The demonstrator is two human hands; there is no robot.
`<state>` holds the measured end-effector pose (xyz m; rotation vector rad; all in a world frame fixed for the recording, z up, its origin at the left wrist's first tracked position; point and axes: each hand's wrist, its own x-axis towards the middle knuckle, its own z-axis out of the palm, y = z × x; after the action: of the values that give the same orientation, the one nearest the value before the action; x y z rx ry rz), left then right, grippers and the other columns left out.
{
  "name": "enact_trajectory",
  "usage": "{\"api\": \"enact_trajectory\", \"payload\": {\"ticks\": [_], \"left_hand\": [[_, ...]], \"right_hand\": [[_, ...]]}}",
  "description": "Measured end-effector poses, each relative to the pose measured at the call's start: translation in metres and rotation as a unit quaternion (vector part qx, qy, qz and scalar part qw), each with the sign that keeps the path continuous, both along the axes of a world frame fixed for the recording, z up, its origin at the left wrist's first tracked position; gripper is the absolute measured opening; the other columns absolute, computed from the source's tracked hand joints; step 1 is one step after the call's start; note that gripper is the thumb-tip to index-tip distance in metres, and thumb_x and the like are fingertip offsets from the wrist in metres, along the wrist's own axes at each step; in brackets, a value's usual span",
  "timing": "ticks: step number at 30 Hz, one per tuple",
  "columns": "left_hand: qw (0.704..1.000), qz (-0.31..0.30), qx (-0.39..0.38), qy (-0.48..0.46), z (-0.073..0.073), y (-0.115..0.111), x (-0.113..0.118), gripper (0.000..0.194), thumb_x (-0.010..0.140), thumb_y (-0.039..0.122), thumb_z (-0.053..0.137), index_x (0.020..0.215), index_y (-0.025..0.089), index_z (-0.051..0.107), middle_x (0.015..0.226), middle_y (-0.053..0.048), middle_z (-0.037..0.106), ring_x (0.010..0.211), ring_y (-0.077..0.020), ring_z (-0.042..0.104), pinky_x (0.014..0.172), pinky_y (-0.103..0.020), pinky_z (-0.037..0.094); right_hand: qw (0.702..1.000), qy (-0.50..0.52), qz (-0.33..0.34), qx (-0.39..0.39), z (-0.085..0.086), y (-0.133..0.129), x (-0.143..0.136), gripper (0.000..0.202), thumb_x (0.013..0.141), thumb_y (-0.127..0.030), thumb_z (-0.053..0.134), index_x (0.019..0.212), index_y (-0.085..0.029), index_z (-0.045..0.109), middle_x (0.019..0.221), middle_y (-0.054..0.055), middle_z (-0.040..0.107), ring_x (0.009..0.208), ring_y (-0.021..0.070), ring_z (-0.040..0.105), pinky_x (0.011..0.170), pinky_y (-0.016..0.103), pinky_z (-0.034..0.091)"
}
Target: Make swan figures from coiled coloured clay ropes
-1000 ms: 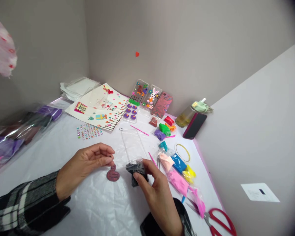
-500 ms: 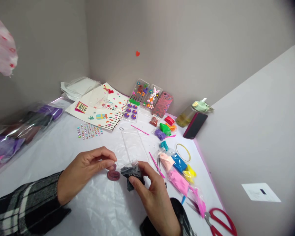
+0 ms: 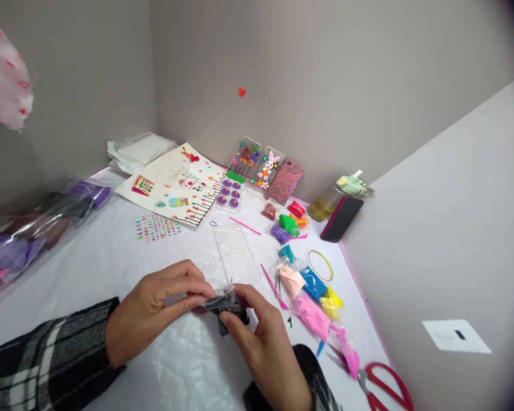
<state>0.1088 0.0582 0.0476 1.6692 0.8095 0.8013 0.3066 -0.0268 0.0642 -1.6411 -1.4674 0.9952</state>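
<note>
A small clear packet of black clay is held low over the white-covered table between both hands. My right hand grips it from the right, thumb on top and fingers behind. The thumb and fingertips of my left hand pinch the packet's clear left edge. Under my left fingertips, a coiled maroon clay piece is mostly hidden. Just beyond the packet lies a clear phone case flat on the table.
Clay packets, pink tools, a yellow ring and red-handled scissors lie to the right. Behind are decorated cases, a drawn sheet, a bottle and a phone. Gem stickers lie left.
My left hand has moved right, from above the maroon coil to the packet, and now pinches its edge. The maroon coil has become mostly covered.
</note>
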Motion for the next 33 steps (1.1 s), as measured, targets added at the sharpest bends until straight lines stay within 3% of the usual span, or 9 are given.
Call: {"api": "enact_trajectory", "payload": {"ticks": [11,20,28,33], "left_hand": [[0.996,-0.051,0.059,0.035,-0.003,0.007,0.000,0.019,0.093,0.024,0.065,0.097,0.029,0.083,0.089,-0.003,0.073,0.083,-0.0170,0.070,0.074,-0.020,0.053],[0.984,-0.082,0.148,0.058,-0.014,0.006,-0.003,0.022,0.098,0.015,0.054,0.098,0.024,0.075,0.093,-0.001,0.068,0.086,-0.0136,0.067,0.078,-0.019,0.051],[0.992,-0.065,0.086,0.061,-0.009,0.008,-0.004,0.017,0.096,0.021,0.058,0.086,0.023,0.072,0.089,0.000,0.067,0.084,-0.0145,0.066,0.077,-0.021,0.049],[0.996,-0.061,0.055,0.043,-0.005,0.008,-0.004,0.023,0.098,0.025,0.055,0.097,0.026,0.078,0.093,-0.003,0.071,0.086,-0.0169,0.069,0.078,-0.023,0.052]], "right_hand": [[0.998,-0.043,0.019,0.052,-0.007,-0.002,0.000,0.025,0.095,-0.017,0.063,0.117,-0.027,0.067,0.109,0.001,0.071,0.100,0.0196,0.064,0.089,0.030,0.049],[0.986,-0.092,0.060,0.124,-0.008,-0.002,0.001,0.034,0.095,-0.006,0.061,0.119,-0.030,0.063,0.107,-0.001,0.068,0.099,0.0174,0.061,0.086,0.028,0.047],[0.990,-0.069,0.034,0.121,-0.006,-0.001,0.001,0.027,0.096,-0.011,0.063,0.117,-0.028,0.065,0.105,-0.001,0.070,0.096,0.0176,0.063,0.085,0.028,0.049],[0.995,-0.048,0.019,0.083,-0.002,-0.002,0.002,0.021,0.095,-0.016,0.066,0.114,-0.024,0.067,0.105,0.002,0.071,0.095,0.0180,0.064,0.083,0.028,0.049]]}}
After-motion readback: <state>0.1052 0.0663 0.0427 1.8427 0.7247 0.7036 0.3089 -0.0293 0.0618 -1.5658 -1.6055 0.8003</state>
